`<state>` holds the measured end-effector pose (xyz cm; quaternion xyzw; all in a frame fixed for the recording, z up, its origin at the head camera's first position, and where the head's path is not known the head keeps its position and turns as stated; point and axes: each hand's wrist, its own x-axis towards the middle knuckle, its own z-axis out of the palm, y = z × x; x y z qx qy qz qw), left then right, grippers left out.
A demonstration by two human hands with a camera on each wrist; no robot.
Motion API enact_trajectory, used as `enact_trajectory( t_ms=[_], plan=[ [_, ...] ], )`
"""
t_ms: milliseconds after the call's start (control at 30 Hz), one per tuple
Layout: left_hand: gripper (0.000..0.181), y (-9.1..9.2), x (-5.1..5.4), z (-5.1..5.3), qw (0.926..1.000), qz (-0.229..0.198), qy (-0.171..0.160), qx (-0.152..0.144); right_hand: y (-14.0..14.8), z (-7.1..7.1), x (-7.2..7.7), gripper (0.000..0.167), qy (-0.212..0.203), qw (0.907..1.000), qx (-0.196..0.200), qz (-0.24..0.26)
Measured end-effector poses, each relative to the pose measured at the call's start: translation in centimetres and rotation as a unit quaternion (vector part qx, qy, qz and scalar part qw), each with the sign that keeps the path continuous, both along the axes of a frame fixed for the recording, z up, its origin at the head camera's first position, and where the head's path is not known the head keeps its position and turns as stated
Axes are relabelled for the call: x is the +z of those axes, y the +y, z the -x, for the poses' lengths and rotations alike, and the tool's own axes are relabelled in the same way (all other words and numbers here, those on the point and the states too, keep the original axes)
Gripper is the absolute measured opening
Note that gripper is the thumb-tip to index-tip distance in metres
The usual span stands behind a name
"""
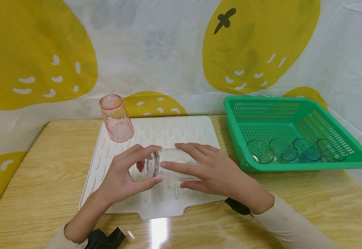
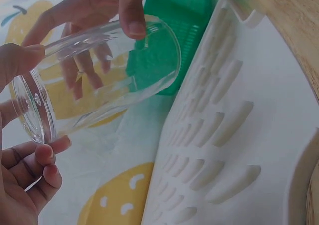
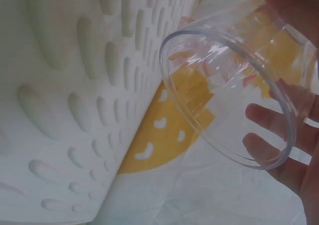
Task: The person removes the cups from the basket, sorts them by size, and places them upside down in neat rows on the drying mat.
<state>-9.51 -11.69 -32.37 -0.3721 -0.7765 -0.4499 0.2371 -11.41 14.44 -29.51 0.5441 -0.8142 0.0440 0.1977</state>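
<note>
A clear glass [image 1: 171, 155] is held sideways above a ridged white mat [image 1: 196, 131].
From the head, the left hand [image 1: 120, 180] pinches the glass's thick base between thumb and fingers, while the right hand [image 1: 212, 169] spreads around its body, fingers mostly straight — not wrapped tight; a pink glass [image 1: 118, 126] stands at the mat's back left corner, and a green basket [image 1: 308, 168] at the right holds several clear glasses [image 1: 280, 150]. From the left wrist, the right thumb touches the glass near its mouth, with other fingers visible through the wall — the mat lies apart from it. From the right wrist, the open mouth faces the camera, the right fingers spread alongside.
</note>
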Motion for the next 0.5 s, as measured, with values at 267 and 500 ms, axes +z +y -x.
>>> enact_trajectory(
  t_ms=[267, 500],
  plan=[
    [0.054, 0.2, -0.1, -0.4, 0.999, 0.039, -0.024, 0.006, -0.5, -0.3, -0.7, 0.083, -0.015, 0.9996, -0.022, -0.007],
    [0.061, -0.2, 0.1, -0.7, 0.9969, 0.065, -0.043, 0.007, -0.4, -0.5, -1.2, 0.084, -0.044, 0.9986, -0.03, 0.005]
  ],
)
